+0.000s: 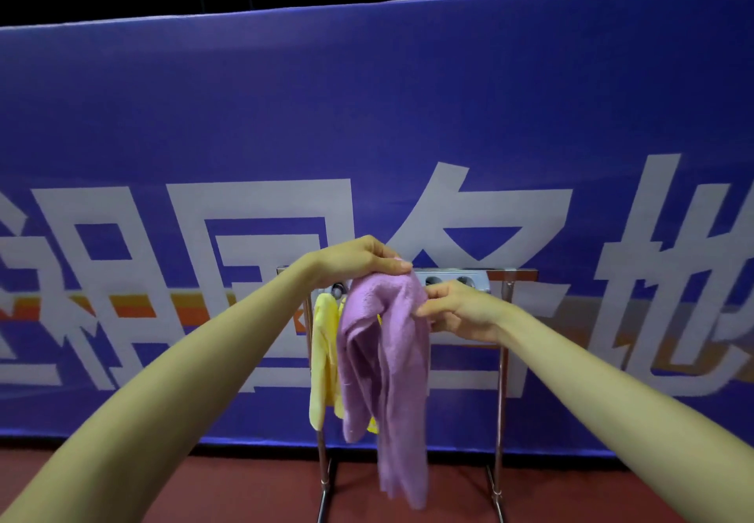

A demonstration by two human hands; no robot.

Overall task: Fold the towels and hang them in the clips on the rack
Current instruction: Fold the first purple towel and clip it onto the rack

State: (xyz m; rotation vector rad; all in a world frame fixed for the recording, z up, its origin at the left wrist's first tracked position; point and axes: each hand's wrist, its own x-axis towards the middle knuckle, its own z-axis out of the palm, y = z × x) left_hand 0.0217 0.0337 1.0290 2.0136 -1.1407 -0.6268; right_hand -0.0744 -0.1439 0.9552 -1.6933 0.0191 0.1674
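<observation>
A dark red floor (204, 486) carries the silver metal rack (501, 379), standing just before a blue banner (367, 114).

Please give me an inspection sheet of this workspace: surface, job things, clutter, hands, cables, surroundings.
Surface: red floor; no table seen.
Job things: purple towel held at the rack clip bar; yellow towel hanging from the rack, behind it.
Clutter: nothing seen.
Hands: left hand grips the purple towel's top; right hand pinches its side.
Cables: nothing seen.
Surroundings: blue banner with white characters; dark above.
</observation>
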